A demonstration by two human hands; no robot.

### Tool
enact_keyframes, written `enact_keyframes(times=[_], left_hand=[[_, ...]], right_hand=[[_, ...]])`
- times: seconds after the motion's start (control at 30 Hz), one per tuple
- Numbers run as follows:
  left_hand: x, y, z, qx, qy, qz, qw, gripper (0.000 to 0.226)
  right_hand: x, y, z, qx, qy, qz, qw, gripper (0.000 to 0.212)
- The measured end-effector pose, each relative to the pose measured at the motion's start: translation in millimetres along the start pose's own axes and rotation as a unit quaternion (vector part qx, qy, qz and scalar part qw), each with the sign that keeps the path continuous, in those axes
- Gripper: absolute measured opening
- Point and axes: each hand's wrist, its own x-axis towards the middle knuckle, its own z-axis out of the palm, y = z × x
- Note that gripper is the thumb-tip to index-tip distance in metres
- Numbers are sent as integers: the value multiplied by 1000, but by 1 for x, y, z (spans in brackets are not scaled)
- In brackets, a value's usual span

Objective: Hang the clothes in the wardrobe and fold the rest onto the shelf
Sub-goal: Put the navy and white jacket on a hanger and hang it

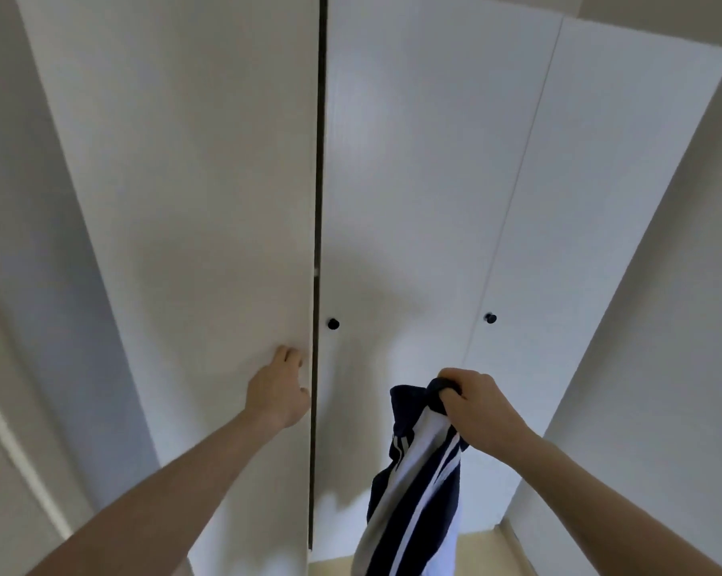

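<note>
Both arms outstretched: left hand [278, 386] on door [209, 243], right hand [477, 403] gripping garment [413, 484]

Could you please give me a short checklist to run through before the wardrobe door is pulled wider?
1. Left hand on the left door edge: ok, though its fingertips are hidden.
2. Door already started: ok, a dark gap shows.
3. Right hand holds the striped garment firmly: ok.
4. Garment clear of the gap: ok, it hangs right of it.
5. Rail or hangers inside: cannot tell.
</note>
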Motion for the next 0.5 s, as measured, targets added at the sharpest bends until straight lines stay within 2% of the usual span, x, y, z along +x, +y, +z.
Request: enact_keyframes(times=[0.3,0.5], left_hand=[[-141,-40,-37,16,42,-66,997,44],[-201,-74,-73,66,11,-139,988,44]], right_hand=[[-13,-8,20,-12,-60,-73,995,29],[-24,-14,36,-6,-97,-95,991,33]])
